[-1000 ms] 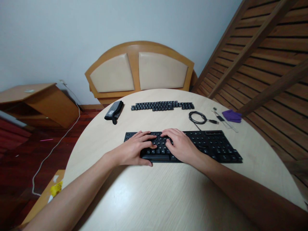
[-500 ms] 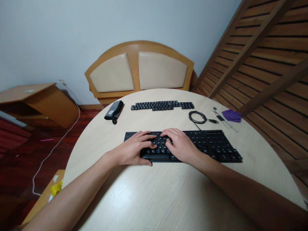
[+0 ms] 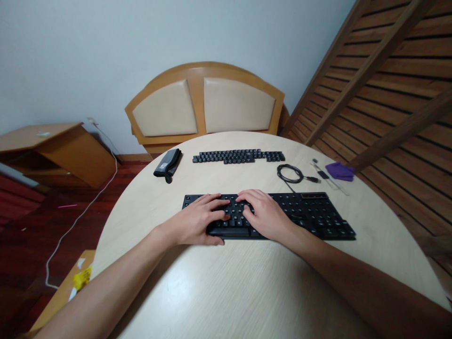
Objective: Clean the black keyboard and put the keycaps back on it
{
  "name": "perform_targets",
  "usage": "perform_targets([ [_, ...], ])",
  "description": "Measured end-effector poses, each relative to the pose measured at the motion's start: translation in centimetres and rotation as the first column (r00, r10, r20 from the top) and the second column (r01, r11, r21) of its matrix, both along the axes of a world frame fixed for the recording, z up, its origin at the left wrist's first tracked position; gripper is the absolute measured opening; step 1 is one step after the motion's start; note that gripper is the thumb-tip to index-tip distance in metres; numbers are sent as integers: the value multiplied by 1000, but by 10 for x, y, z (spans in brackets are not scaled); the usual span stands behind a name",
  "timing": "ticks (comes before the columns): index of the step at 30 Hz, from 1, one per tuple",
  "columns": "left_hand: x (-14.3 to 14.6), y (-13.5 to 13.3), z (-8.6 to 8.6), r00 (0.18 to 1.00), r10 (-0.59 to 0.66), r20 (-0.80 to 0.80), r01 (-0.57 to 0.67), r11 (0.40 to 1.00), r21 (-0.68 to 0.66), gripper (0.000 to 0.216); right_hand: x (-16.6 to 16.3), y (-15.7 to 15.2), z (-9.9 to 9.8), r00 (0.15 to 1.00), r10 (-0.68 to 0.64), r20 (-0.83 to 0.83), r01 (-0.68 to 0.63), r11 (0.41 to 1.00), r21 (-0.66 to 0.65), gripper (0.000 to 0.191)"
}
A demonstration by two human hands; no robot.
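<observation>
A black keyboard [image 3: 310, 216] lies flat across the table in front of me. Between my hands, small square key posts show on it. My left hand [image 3: 197, 219] rests over its left part, fingers spread on the keys and thumb at the front edge. Over the middle keys is my right hand [image 3: 265, 213], fingers bent, with a gap between thumb and forefinger. I see nothing held in either hand, though the undersides of the fingers are hidden. Behind the keyboard, loose black keycaps [image 3: 236, 156] stand in rows laid out like a keyboard.
The keyboard's coiled black cable [image 3: 290, 173] lies behind it. Farther right are a thin tool [image 3: 328, 177] and a purple cloth [image 3: 339, 171]. A dark folded pouch [image 3: 168, 165] sits at the left. The round table [image 3: 212, 287] faces a padded wooden headboard [image 3: 200, 106].
The view has shifted very slightly, so the table sits a touch lower. Both hands stay in nearly the same place on the keyboard.
</observation>
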State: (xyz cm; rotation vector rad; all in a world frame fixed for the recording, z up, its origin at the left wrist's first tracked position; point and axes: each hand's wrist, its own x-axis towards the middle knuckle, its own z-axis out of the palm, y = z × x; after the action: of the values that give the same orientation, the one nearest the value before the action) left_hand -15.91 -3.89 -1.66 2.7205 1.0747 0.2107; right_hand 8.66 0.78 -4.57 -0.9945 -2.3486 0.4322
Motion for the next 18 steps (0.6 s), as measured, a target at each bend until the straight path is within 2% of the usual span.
perform_targets([
  [6,2,4,-5,991,-29,128,22,998,56,77,1,1,-1,1000,2,12,-2,1000,6,22],
  [10,2,3,-9,995,-17,100,13,999,45,90,-2,8,7,997,-15,70,17,1000,-20,18],
  [13,1,3,-14,998,13,63,-16,999,48,95,-7,24,15,989,-33,146,36,999,-19,18],
  [18,-1,3,-20,998,33,49,-35,998,46,93,-24,72,21,953,-38,300,-9,988,155,27],
])
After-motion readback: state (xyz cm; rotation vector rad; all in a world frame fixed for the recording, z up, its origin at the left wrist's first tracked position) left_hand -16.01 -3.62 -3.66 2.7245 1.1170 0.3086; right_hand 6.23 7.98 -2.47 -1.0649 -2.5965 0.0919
